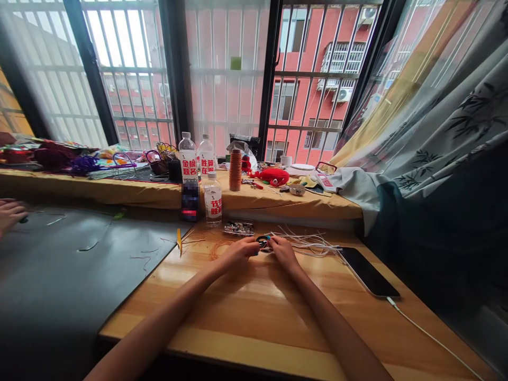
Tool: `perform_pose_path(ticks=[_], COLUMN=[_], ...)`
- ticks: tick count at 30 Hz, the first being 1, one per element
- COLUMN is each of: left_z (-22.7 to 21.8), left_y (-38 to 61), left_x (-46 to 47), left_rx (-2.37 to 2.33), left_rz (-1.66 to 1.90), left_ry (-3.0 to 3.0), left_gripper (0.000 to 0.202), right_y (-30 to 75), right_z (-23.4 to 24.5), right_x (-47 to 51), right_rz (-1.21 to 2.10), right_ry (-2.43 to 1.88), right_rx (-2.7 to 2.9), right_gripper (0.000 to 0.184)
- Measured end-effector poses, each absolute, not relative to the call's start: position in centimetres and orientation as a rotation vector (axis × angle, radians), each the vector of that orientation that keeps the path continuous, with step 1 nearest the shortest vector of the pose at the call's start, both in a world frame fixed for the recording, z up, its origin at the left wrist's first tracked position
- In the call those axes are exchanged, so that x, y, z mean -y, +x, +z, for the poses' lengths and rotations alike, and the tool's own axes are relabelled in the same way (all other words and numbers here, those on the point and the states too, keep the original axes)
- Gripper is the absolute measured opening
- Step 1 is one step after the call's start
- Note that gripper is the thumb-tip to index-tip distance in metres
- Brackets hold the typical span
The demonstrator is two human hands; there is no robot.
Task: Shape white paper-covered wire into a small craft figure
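Over the wooden table, my left hand (241,251) and my right hand (282,250) almost meet, both with fingers closed in a pinch. Between them is a small dark ring-shaped piece (262,239), held from both sides. Its exact kind is too small to make out. Bits of teal show at the fingertips. Just right of my right hand lies a bundle of white cords (313,244). Thin orange cord (218,248) lies in loose loops beside my left hand. A clear box of small beads or parts (238,228) sits just beyond the hands.
A phone (369,272) with a charging cable lies on the right. A yellow-handled tool (179,242) rests at the left table edge. Bottles (213,201), an orange thread spool (235,170) and a red knitted item (273,176) stand beyond. Another person's hand (11,212) is at far left.
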State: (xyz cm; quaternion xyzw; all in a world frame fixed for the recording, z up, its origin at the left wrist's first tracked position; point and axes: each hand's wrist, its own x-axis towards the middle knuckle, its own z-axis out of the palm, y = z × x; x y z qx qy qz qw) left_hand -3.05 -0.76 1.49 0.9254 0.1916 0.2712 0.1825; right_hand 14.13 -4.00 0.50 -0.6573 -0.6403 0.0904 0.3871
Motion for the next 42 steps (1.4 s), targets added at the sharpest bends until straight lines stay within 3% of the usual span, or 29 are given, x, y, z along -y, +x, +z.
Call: perform_pose_path(ticks=[16, 25, 32, 37, 42], left_z=[1.9, 1.9, 1.5, 0.9, 0.7], left_y=[-2.3, -2.0, -2.0, -2.6, -2.5], left_x=[2.3, 2.2, 0.8, -0.7, -1.1], left_rx=[-0.364, -0.482, -0.589, -0.838, -0.888], left_rz=[0.747, 0.854, 0.83, 0.982, 1.048], left_ry=[2.494, 2.185, 1.817, 1.953, 1.909], left_gripper=[0.015, 0.007, 0.024, 0.014, 0.012], right_y=[13.5, 13.5, 13.4, 14.2, 14.0], right_z=[1.6, 1.4, 2.6, 3.7, 3.5], right_x=[5.0, 5.2, 4.7, 5.2, 5.7], right_rz=[0.066, 0.115, 0.407, 0.901, 1.084], right_ry=[-1.966, -1.784, -1.563, -1.192, -1.084], right_rx=[1.61, 1.716, 1.758, 1.529, 1.509], right_gripper=[0.026, 0.025, 0.037, 0.043, 0.044])
